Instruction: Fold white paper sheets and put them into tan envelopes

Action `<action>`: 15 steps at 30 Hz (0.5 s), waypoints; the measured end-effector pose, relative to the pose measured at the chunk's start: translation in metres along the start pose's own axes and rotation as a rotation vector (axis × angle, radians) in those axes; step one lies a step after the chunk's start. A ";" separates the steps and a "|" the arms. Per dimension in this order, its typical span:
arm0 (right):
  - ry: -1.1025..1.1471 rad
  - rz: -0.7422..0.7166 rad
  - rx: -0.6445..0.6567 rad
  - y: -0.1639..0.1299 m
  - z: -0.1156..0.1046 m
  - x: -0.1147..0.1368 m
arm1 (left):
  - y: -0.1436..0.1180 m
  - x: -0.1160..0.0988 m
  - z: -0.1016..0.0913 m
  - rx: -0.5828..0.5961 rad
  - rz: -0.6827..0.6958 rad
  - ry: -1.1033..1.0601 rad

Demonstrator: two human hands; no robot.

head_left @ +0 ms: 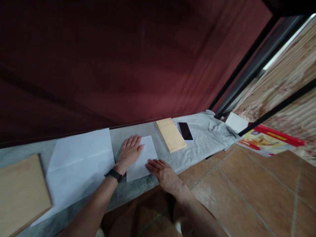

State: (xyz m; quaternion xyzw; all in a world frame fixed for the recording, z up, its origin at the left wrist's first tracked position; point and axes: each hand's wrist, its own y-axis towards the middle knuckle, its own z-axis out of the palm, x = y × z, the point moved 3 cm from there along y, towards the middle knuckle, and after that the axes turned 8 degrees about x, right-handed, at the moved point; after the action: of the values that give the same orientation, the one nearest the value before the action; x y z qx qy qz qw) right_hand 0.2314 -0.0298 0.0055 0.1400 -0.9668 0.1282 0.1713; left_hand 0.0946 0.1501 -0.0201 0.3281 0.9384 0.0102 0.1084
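Pressing folded white paper [142, 158] on the tabletop [118, 194]: we lay left hand [129, 152] flat atop, right hand [161, 170] at its near-right corner; fingers outspread, grasping nothing.

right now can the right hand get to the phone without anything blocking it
Probably yes. The right hand lies flat on the folded white paper; the phone lies beyond on grey cloth, only the flat tan envelope between.

I count two hands: left hand [129, 150] and right hand [161, 171]. White paper sheets: two, one small sheet [144, 158] and one large sheet [79, 164]. Tan envelopes: two, one [171, 135] and another [22, 194]. Phones: one [185, 131]. Grey cloths: one [209, 135]. Wristbands: one [114, 174].
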 end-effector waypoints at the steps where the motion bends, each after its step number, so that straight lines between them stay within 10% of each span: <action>1: 0.002 -0.006 0.003 0.000 -0.001 -0.001 | 0.001 0.005 0.000 0.000 -0.030 -0.001; 7: 0.020 -0.038 -0.018 -0.001 -0.001 -0.004 | -0.006 0.005 -0.004 -0.046 -0.177 0.026; 15: -0.013 -0.073 -0.052 -0.001 -0.004 -0.003 | -0.035 -0.043 0.002 0.068 0.228 -0.014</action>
State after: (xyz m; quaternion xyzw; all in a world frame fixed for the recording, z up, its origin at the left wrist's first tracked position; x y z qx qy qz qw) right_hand 0.2359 -0.0289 0.0080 0.1713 -0.9652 0.0957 0.1729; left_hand 0.1060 0.0959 -0.0167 0.4364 0.8939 -0.0116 0.1019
